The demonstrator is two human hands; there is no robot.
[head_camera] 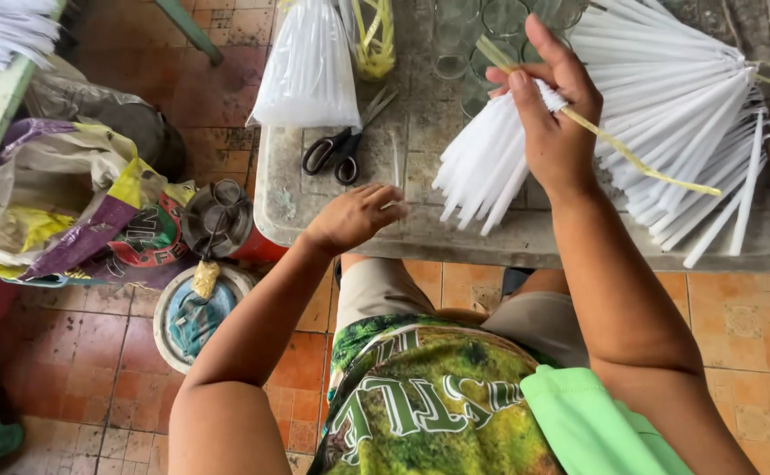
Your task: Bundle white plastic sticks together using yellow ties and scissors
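Overhead, right hand fingers clench a white straw bundle — tops hidden; left hand rests loose, fingertips obscured.

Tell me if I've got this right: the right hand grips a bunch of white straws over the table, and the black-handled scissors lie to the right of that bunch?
Not quite. The head view shows the scissors lying to the left of the bunch of white straws, beside a white plastic bag. The right hand does grip that bunch over the table.

This looks like a small home workshop for handwork: a worn, stained concrete counter stands on a terracotta tile floor, heaped with bundled white sticks (tied with yellow strip), black-handled scissors, a clear plastic bag, and crumpled sacks piled beside it.
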